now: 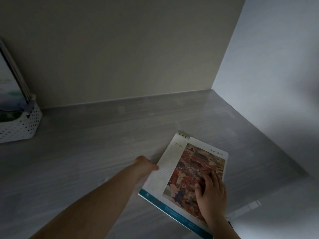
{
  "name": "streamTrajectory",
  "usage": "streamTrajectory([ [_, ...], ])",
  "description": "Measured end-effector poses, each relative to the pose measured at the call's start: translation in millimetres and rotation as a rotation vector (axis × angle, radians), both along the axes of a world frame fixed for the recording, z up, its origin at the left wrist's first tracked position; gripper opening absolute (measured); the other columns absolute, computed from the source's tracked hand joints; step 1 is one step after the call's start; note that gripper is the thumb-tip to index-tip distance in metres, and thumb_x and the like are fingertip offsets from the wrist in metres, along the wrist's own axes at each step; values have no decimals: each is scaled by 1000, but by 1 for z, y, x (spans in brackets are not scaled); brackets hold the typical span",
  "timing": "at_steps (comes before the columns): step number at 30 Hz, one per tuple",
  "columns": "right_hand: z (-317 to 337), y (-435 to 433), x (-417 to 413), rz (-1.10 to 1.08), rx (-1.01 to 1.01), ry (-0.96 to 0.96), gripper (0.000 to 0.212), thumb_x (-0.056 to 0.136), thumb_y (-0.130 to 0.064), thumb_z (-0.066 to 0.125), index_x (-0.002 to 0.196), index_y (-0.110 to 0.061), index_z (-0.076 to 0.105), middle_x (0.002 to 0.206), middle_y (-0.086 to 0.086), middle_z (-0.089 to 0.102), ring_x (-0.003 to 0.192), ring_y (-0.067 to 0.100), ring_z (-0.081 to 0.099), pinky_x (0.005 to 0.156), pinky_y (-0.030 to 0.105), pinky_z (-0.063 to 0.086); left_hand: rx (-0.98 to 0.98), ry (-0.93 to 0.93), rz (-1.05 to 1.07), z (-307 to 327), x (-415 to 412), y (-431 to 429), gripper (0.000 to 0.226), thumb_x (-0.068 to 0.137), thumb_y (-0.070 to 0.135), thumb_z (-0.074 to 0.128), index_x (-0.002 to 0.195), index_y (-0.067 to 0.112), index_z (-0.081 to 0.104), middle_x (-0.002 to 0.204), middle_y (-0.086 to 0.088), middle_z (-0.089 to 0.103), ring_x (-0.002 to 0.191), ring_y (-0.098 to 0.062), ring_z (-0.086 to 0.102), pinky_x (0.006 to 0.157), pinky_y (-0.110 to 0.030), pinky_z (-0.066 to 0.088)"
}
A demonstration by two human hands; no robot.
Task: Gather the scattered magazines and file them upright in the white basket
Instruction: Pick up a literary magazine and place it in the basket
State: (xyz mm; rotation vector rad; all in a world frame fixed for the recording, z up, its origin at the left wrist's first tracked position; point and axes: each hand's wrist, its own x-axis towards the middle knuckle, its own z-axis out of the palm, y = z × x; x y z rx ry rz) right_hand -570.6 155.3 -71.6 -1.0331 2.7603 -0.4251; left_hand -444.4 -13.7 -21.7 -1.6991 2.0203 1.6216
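A magazine point(188, 163) with a red painting on its cover lies flat on the grey table, right of centre. My left hand point(145, 165) is at its left edge, with the fingers hidden beneath the cover and the thumb on top. My right hand point(211, 188) rests flat on the lower right of the cover, fingers spread. The white perforated basket point(22, 125) stands at the far left against the wall. Several magazines point(10, 87) stand upright inside it, leaning left.
The grey wood-grain table point(89, 152) runs into a corner between a beige back wall and a white right wall. The table's right edge shows at the lower right, with a small white fitting point(253, 204) below it.
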Motion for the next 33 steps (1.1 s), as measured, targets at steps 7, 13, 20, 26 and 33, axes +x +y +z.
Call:
streamTrajectory([
  [7, -1, 0, 1, 75, -24, 1, 50, 91, -38, 39, 136, -20, 32, 152, 2, 24, 141, 21, 15, 116, 36, 8, 148, 53, -34, -3, 9, 3, 35, 79, 13, 63, 111, 1, 57, 116, -13, 64, 89, -19, 59, 82, -27, 46],
  [13, 2, -5, 8, 96, -19, -22, 50, 89, -41, 44, 133, -19, 37, 150, 1, 27, 139, 21, 20, 115, 36, 13, 200, 217, 43, 6, 28, 10, 10, 80, 3, 56, 91, 3, 57, 97, -11, 59, 86, -20, 58, 70, -25, 48],
  [20, 36, -60, 58, 25, -103, -91, 44, 90, -28, 44, 133, -17, 38, 142, 6, 41, 135, 25, 29, 113, 38, 18, 281, 492, 215, 40, 97, -4, 39, 79, -5, 57, 117, 1, 56, 92, -11, 69, 73, -17, 67, 65, -23, 56],
  [26, 107, -138, 149, 165, -407, -700, 23, 90, -31, 48, 100, -14, 59, 97, 1, 61, 101, 26, 57, 85, 31, 42, 81, 637, 226, 94, 193, -36, 28, 80, -3, 55, 106, 2, 64, 81, -13, 71, 63, -18, 67, 54, -20, 56],
  [33, 166, -216, 260, 290, -269, -1174, 36, 80, -56, 49, 88, -22, 60, 90, 2, 68, 77, 18, 65, 47, 27, 51, -391, 499, 277, 122, 280, -66, 28, 71, -7, 66, 97, 6, 70, 65, 8, 68, 51, 7, 59, 54, -2, 44],
])
